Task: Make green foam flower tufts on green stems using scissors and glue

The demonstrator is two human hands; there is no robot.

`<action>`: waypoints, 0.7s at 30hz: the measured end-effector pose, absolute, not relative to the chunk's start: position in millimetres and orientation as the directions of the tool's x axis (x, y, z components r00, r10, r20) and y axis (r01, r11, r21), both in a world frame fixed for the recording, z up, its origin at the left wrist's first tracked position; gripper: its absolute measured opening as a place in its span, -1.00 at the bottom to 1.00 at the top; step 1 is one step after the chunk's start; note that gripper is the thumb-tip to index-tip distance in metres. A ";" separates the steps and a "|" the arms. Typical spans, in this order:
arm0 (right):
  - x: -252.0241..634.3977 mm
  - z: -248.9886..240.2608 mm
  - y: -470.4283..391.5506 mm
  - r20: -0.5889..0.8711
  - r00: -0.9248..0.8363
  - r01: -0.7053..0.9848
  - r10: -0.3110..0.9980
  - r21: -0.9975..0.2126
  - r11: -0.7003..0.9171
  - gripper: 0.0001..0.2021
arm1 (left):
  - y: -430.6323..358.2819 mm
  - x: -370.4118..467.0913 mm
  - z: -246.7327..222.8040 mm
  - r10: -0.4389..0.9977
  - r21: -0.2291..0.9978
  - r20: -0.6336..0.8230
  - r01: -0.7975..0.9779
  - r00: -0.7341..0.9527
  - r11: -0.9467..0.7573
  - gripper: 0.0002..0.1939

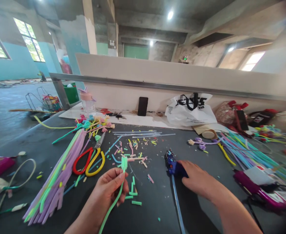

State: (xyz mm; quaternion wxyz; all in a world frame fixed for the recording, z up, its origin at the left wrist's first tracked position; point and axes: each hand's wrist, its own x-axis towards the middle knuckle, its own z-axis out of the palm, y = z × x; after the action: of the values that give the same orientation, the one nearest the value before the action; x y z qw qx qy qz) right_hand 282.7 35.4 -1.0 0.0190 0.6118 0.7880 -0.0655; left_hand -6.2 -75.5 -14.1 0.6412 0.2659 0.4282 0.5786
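My left hand (112, 188) is closed in a pinch on a light green pipe cleaner (112, 208), whose stem trails down past the bottom edge. At its top, just above my fingertips, short green pieces (124, 162) are bunched together. On the right, my right hand (197, 180) wraps around the handle of a blue glue gun (171, 162); some of its fingers are hidden. A long clear glue stick (178, 204) runs from the gun's back end toward me. Cut green bits (133, 193) lie between my hands.
Scissors (86, 162) with red and yellow handles lie left, beside a bundle of purple and green pipe cleaners (52, 182). Clear glue sticks (143, 134) lie at the back. A phone (143, 106) leans against the partition near a white bag (191, 110). A magenta tool (257, 191) lies right.
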 end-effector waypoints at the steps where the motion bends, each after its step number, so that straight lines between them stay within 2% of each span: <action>1: 280.7 -2.7 34.2 -0.109 -0.253 0.967 0.961 -0.071 0.246 -0.39 | -75.8 -6.0 -13.6 0.971 0.834 -0.239 -0.517 -0.025 0.192 -0.76; 4: 272.7 -6.9 34.7 -0.075 -0.202 0.979 0.977 -0.041 0.199 -0.44 | -76.3 -5.6 -13.0 0.972 0.824 -0.235 -0.526 0.015 0.208 -0.76; 9: 263.8 0.1 38.8 -0.015 -0.175 0.982 0.984 -0.073 0.173 -0.55 | -77.2 -5.3 -13.9 0.974 0.823 -0.225 -0.529 0.032 0.208 -0.74; 11: 262.3 10.2 35.3 0.053 -0.199 0.962 0.979 -0.181 0.205 -0.60 | -77.2 -5.1 -14.0 0.972 0.824 -0.230 -0.523 0.043 0.218 -0.71; 13: 258.4 20.3 26.9 0.117 -0.218 0.871 0.969 -0.425 0.247 -0.67 | -76.7 -4.6 -14.0 0.970 0.828 -0.237 -0.513 0.044 0.226 -0.69; 15: 249.2 26.2 14.4 0.113 -0.235 0.694 0.966 -0.676 0.248 -0.75 | -76.1 -3.7 -14.6 0.970 0.837 -0.239 -0.499 0.033 0.223 -0.67; 16: 242.2 27.1 7.3 0.100 -0.255 0.624 0.962 -0.743 0.242 -0.78 | -76.0 -3.0 -15.3 0.971 0.844 -0.238 -0.491 0.019 0.217 -0.67; 18: 224.7 26.2 -7.2 0.107 -0.289 0.555 0.951 -0.791 0.258 -0.83 | -76.1 -1.3 -17.3 0.974 0.861 -0.222 -0.475 -0.034 0.180 -0.67; 19: 215.3 25.2 -14.2 0.143 -0.269 0.548 0.952 -0.791 0.274 -0.86 | -76.4 -0.4 -18.5 0.976 0.871 -0.208 -0.467 -0.068 0.153 -0.67; 21: 198.1 24.3 -26.4 0.170 -0.338 0.557 0.926 -0.756 0.343 -0.96 | -77.4 1.2 -20.4 0.975 0.886 -0.177 -0.453 -0.136 0.097 -0.69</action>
State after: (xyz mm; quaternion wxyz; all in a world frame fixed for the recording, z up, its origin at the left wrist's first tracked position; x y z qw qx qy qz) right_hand 198.1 -26.4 24.3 -0.3054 0.4876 0.7603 -0.3015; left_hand 1.2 -77.4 -20.4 0.5893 0.2908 0.4488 0.6056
